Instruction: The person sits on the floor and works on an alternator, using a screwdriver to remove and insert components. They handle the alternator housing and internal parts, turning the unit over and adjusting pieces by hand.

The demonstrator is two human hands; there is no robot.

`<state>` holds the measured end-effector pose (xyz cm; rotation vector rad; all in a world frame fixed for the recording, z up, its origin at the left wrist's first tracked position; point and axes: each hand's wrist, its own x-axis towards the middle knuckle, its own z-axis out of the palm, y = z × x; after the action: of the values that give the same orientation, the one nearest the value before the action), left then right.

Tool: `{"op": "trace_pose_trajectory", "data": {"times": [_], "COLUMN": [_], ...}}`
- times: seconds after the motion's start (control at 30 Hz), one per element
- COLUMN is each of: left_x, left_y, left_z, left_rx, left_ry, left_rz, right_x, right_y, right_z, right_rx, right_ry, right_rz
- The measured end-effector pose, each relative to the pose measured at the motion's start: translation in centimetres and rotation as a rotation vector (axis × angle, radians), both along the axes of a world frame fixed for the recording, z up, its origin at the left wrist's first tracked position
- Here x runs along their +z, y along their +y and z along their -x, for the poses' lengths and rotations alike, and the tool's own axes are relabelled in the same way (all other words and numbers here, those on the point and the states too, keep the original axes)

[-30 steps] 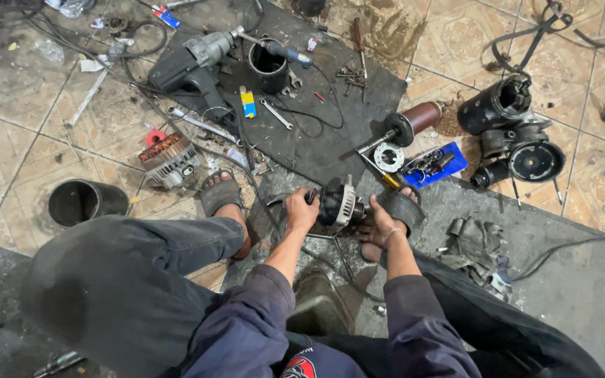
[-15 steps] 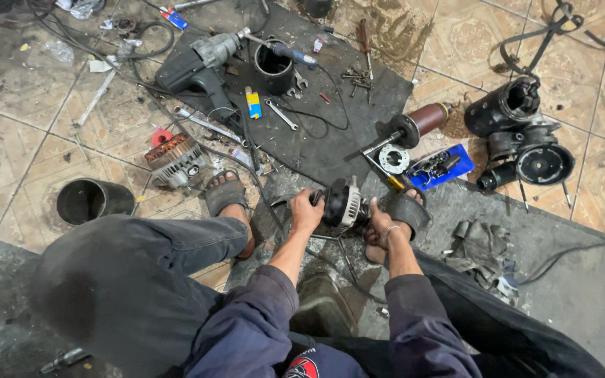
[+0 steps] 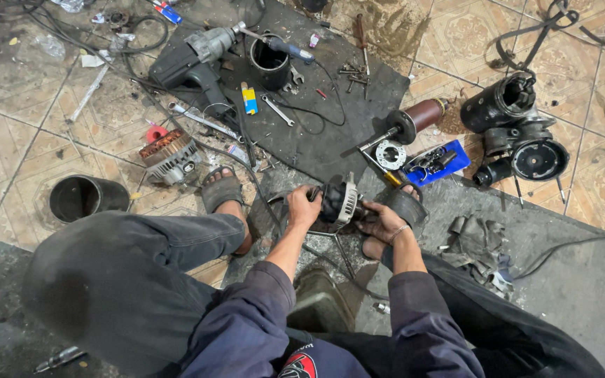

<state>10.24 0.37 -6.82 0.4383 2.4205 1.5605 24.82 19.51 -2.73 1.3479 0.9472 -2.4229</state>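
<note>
I sit low over a tiled floor with both knees spread. My left hand (image 3: 303,208) grips the left side of a dark alternator rotor part with a silver finned end (image 3: 339,201), held just above the floor between my sandalled feet. My right hand (image 3: 381,224) closes on its right end, greasy fingers wrapped around the shaft side. A thin wire loops down from the part toward my lap.
A black mat (image 3: 330,133) ahead carries an electric drill (image 3: 190,59), a black cylinder (image 3: 269,61), wrenches and small bits. A copper-wound stator (image 3: 171,155) and a black pipe (image 3: 82,198) lie left. An armature (image 3: 414,119), blue tray (image 3: 437,162) and starter housings (image 3: 519,133) lie right.
My hands stay on the part and turn it slightly. The view has shifted a little, so the floor items sit lower in the picture.
</note>
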Motion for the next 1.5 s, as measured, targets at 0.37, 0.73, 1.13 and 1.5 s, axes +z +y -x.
{"op": "trace_pose_trajectory", "data": {"times": [0.37,0.73,1.13,1.5], "left_x": [-0.2,0.1,0.7,0.0], "left_y": [0.1,-0.2,-0.5,-1.0], "left_z": [0.1,0.5,1.0,1.6], "left_rx": [0.02,-0.002,-0.02,-0.05], "left_ry": [0.012,-0.045,-0.116,-0.119], "left_rz": [-0.018,0.012,0.053,0.018], "right_x": [1.0,-0.7,1.4,-0.4], "right_y": [-1.2,-0.3,-0.9,0.3], "right_z": [1.4,0.3,0.9,-0.3], "right_rx": [0.04,0.098,-0.001,-0.068], "right_ry": [-0.269,-0.123,-0.203,-0.067], "right_rz": [-0.019,-0.049,-0.033,0.034]}}
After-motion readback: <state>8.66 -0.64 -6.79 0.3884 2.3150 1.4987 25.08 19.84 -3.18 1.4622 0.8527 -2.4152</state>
